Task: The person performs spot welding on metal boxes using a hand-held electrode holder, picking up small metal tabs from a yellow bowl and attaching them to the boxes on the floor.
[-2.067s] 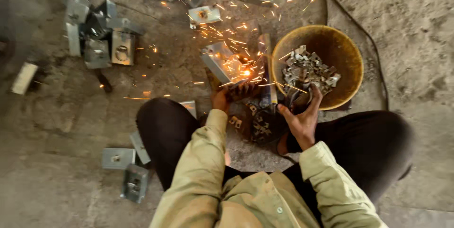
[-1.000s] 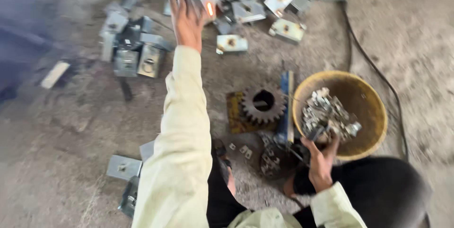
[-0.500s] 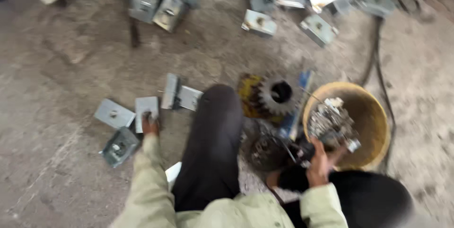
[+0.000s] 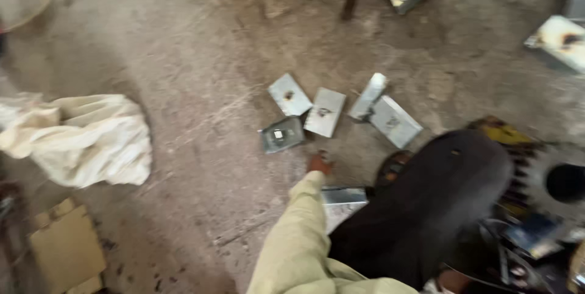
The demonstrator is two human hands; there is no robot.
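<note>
Four grey metal brackets (image 4: 325,112) lie clustered on the concrete floor (image 4: 201,74), just beyond the left hand (image 4: 319,163), which reaches out low on a straight, pale-sleeved arm; blur hides whether its fingers are spread. The right hand is out of view. The brackets are flat and rectangular.

Left hand (image 4: 319,163) just behind metal brackets (image 4: 323,113); sack (image 4: 85,138) left.

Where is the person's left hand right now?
In the head view, the left hand sits low and centre on the concrete floor, just below a cluster of grey metal plates and left of the dark-trousered knee.
</note>
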